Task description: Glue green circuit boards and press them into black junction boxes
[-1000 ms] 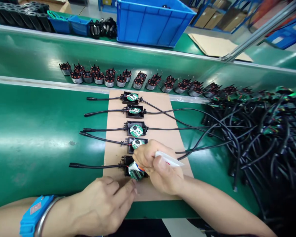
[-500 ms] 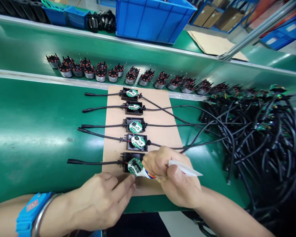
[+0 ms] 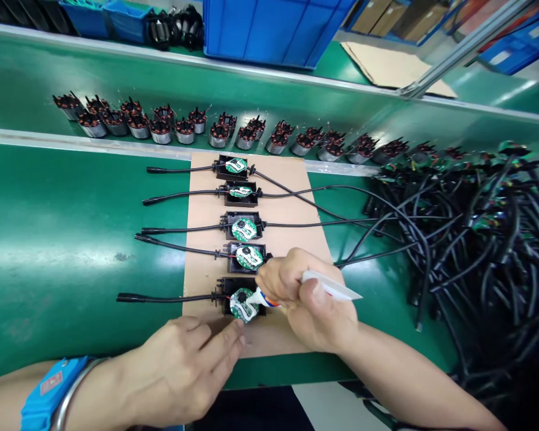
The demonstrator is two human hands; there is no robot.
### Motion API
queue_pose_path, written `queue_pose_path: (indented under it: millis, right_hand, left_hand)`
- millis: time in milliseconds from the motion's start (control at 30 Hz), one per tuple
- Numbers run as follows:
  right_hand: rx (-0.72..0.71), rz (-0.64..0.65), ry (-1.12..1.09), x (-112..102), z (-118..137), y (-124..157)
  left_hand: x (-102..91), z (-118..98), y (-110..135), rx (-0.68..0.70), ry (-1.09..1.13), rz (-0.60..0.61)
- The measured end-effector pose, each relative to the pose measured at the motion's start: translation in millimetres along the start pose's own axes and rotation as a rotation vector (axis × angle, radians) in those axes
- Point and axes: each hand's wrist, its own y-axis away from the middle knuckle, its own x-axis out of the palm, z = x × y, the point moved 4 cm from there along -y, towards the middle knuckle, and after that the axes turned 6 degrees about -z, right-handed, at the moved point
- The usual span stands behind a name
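Observation:
In the nearest black plastic case (image 3: 227,287), a round green circuit board (image 3: 239,308) sits tilted, with a curved line of white glue on its face. My left hand (image 3: 184,362) has its fingers pressed together, fingertips at the board's lower edge; its thumb is hidden. My right hand (image 3: 309,302) is closed around a white glue tube (image 3: 267,299), whose nozzle reaches the board's right side. The tube's flat tail sticks out past my thumb. Farther up, several like cases hold boards with white glue, such as the neighbouring board (image 3: 249,257).
Beneath the cases lies a cardboard sheet (image 3: 202,335) on the green table (image 3: 72,239). A tangled heap of black cables (image 3: 471,239) covers the right side. Copper-wound motor stators (image 3: 161,130) line the back, below a shelf with a blue bin (image 3: 273,30).
The glue tube's nozzle has moved up and across the nearest board, and the white line there is now longer and curved. My left hand has stayed at the board's edge.

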Motion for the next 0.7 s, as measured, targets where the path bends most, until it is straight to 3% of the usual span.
queue_pose_path:
  millis: [133,300,500,600,700]
  right_hand:
    - [-0.068,0.014,0.092,-5,-2,3]
    - [-0.252,0.267,0.268,0,6,9]
    - [-0.181,0.414,0.372,9,15,13]
    - [-0.117,0.377,0.299,3,18,15]
    - [-0.106,0.198,0.14,-5,30,19]
  left_hand:
    - [1.9,-1,1,-0.011,0.011,0.032]
    - [3.7,-2,0,-0.045,0.02,0.054]
    - [9.2,-3,1,-0.074,0.054,0.09]
    - [11.1,-3,3,-0.083,0.071,0.086]
    - [4.6,0,1,-0.114,0.177,0.036]
